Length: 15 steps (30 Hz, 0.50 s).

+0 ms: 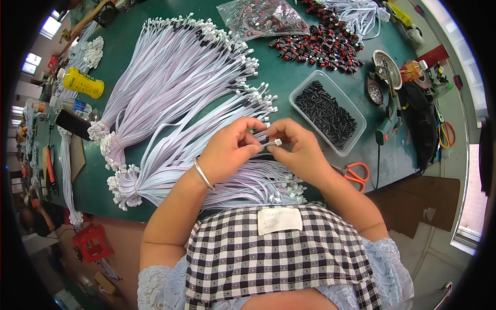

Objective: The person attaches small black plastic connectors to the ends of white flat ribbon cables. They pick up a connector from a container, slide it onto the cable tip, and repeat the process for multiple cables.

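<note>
Both hands meet over the green table [289,72]. The left hand [230,147] and right hand [299,147] pinch one thin pale flat ribbon wire with a small white plastic plug [275,142], just above the big pile of the same wires [175,93].

Orange scissors [355,172], yellow bottle [82,82], red stool [92,242].

Two hands, the left hand [227,150] and the right hand [299,147], work over the surface [279,72]. One clear tub [327,113], one pair of orange scissors [354,173], one yellow bottle [82,82], one plastic bag [262,18], one red stool [92,242].
</note>
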Tool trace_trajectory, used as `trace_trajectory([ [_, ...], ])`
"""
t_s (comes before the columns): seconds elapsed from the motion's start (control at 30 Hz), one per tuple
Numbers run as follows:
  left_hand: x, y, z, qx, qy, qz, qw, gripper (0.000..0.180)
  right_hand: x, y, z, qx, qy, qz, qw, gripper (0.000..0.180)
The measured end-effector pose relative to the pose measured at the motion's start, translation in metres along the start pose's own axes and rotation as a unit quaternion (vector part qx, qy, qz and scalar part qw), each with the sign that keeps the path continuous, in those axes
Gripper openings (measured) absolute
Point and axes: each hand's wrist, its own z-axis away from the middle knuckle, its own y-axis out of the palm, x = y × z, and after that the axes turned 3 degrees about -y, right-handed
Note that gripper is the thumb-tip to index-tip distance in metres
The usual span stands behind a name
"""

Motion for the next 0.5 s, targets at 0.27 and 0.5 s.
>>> trace_trajectory([
  [0.27, -0.015, 0.010, -0.010, -0.137, 0.128, -0.229, 0.955, 0.028, 0.017, -0.028, -0.011, -0.004, -0.074, 0.178, 0.981, 0.026],
  [0.5, -0.002, 0.008, -0.029, -0.164, 0.184, -0.371, 0.895, 0.015, 0.034, -0.091, 0.034, 0.011, -0.195, 0.573, 0.796, 0.015],
])
